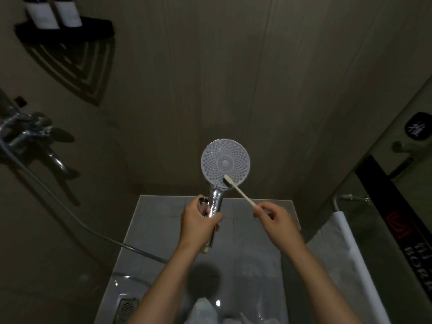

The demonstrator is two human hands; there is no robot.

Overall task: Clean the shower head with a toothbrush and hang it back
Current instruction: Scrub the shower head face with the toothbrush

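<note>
Gripping the shower head point(225, 163) by its handle in the left hand point(201, 220), out before the wall point(233, 66). Pinching the toothbrush point(240, 192) by its end in the right hand point(275, 220), pressing bristles to the spray face's lower edge.

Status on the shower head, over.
Left hand grips shower head by handle. Right hand pinches toothbrush, bristles on its lower face. Hose trails left, not obstructing.

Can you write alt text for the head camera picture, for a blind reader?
A left hand grips a chrome shower head by its handle while the right hand holds a toothbrush against its lower face.
</note>
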